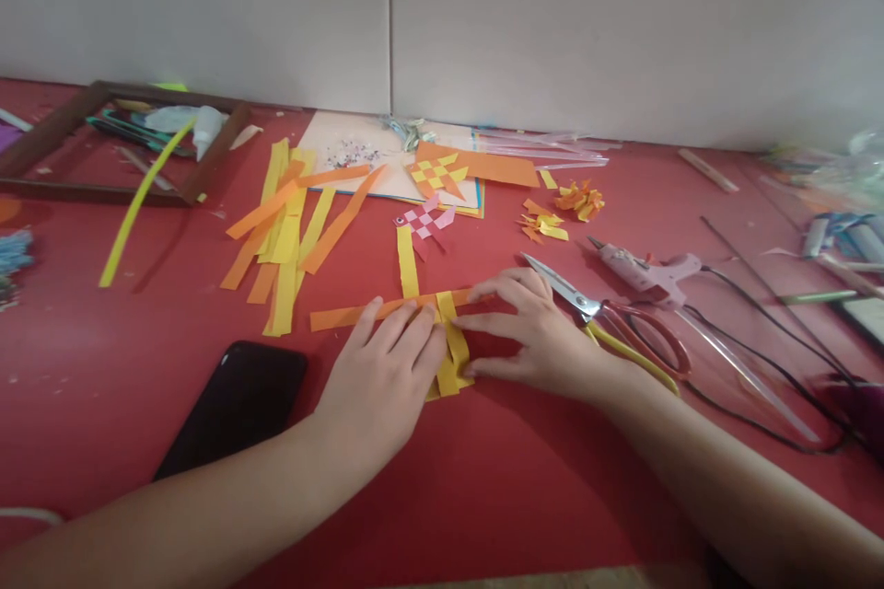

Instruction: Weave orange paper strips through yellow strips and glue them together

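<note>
My left hand (pixel 383 373) lies flat with its fingers over an orange paper strip (pixel 338 317) and part of the yellow strips beneath it. The orange strip runs sideways across several yellow paper strips (pixel 454 345), one of which stands out on the far side. My right hand (pixel 535 331) has its fingers apart, with the fingertips at the right edge of the yellow strips. Under my left palm the rest of the strips is hidden. A woven pink paper fish (pixel 424 221) and a woven orange and yellow piece (pixel 436 173) lie just beyond.
Loose strips (pixel 286 239) lie to the left, behind a black phone (pixel 235 405). Scissors (pixel 594 304) with open blades and a pink glue gun (pixel 645 271) with its cable lie right. A wooden frame (pixel 190 189) stands far left; a white wall (pixel 552 37) bounds the red table (pixel 539 497).
</note>
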Motion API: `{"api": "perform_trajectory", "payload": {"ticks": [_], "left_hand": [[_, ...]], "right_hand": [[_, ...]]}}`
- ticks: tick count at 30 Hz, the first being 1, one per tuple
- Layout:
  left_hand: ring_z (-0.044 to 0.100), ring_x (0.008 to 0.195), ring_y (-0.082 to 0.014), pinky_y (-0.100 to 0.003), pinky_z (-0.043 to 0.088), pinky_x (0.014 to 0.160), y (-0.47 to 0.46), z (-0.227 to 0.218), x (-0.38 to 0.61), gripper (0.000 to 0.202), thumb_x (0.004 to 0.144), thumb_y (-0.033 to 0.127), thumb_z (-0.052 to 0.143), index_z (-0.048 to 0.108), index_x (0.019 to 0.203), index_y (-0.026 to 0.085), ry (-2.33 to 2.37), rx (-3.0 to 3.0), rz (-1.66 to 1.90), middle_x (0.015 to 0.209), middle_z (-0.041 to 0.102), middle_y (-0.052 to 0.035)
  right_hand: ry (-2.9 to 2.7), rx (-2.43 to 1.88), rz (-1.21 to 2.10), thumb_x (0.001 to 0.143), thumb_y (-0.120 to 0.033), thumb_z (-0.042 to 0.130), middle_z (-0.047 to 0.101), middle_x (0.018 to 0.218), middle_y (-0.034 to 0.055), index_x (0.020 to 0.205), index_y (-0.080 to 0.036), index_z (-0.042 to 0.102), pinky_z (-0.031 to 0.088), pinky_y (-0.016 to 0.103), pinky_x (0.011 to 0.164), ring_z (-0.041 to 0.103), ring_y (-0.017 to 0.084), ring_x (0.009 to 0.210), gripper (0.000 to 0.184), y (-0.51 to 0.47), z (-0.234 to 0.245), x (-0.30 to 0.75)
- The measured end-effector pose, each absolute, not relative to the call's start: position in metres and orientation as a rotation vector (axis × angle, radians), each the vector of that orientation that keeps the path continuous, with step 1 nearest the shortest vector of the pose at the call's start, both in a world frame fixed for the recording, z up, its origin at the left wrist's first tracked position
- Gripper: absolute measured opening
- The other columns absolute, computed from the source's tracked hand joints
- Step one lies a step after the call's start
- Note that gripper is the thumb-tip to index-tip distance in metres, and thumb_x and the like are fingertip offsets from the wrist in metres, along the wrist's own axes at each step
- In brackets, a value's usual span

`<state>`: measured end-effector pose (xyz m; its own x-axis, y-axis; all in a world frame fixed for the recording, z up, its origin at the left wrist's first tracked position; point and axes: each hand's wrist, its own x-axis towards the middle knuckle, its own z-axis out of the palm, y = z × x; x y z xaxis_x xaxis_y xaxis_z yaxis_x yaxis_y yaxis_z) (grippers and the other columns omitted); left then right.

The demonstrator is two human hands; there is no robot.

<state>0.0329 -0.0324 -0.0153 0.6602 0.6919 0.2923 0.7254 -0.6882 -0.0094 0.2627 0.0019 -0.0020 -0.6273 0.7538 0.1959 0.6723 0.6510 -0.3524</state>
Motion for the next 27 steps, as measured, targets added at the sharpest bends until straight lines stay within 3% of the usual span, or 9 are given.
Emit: {"api": "perform_trajectory", "payload": {"ticks": [4, 10, 20, 27], "left_hand": [[0.057, 0.115, -0.0291, -0.053, 0.04, 0.101, -0.033, -0.015, 0.033, 0.037, 0.093, 0.012, 0.035, 0.059, 0.121, 0.01, -1.174, -2.733, -0.431, 0.123, 0.064, -0.0117], [0.057, 0.116, -0.0302, -0.053, 0.041, 0.101, -0.033, -0.015, 0.032, 0.032, 0.093, 0.011, 0.036, 0.06, 0.115, 0.01, -1.157, -2.734, -0.472, 0.121, 0.065, -0.0126], [0.058, 0.115, -0.0311, -0.055, 0.042, 0.099, -0.033, -0.016, 0.032, 0.026, 0.092, 0.01, 0.038, 0.061, 0.103, 0.012, -1.154, -2.719, -0.537, 0.122, 0.065, -0.0142], [0.058, 0.115, -0.0305, -0.055, 0.042, 0.1, -0.033, -0.016, 0.032, 0.025, 0.089, 0.008, 0.04, 0.06, 0.102, 0.014, -1.157, -2.732, -0.498, 0.122, 0.064, -0.0141]], "right_hand": [[-2.523, -1.11, 0.304, 0.084, -0.044, 0.067, 0.06, 0.113, 0.0072, 0.101, -0.032, 0.075, 0.037, 0.047, 0.096, 0.047, 0.025, 0.106, 0.023, 0.004, -0.002, 0.26], [-2.502, -1.168, 0.416, 0.088, -0.043, 0.062, 0.06, 0.114, 0.0071, 0.098, -0.03, 0.076, 0.038, 0.044, 0.096, 0.048, 0.024, 0.106, 0.022, 0.008, 0.007, 0.256], [-2.639, -1.189, 0.524, 0.078, -0.054, 0.068, 0.057, 0.119, 0.0075, 0.109, -0.028, 0.071, 0.034, 0.049, 0.1, 0.044, 0.027, 0.113, 0.041, 0.011, 0.022, 0.253], [-2.578, -1.297, 0.483, 0.082, -0.043, 0.069, 0.058, 0.118, 0.0037, 0.097, -0.033, 0.072, 0.035, 0.048, 0.098, 0.046, 0.026, 0.112, 0.018, 0.013, 0.008, 0.252]]}}
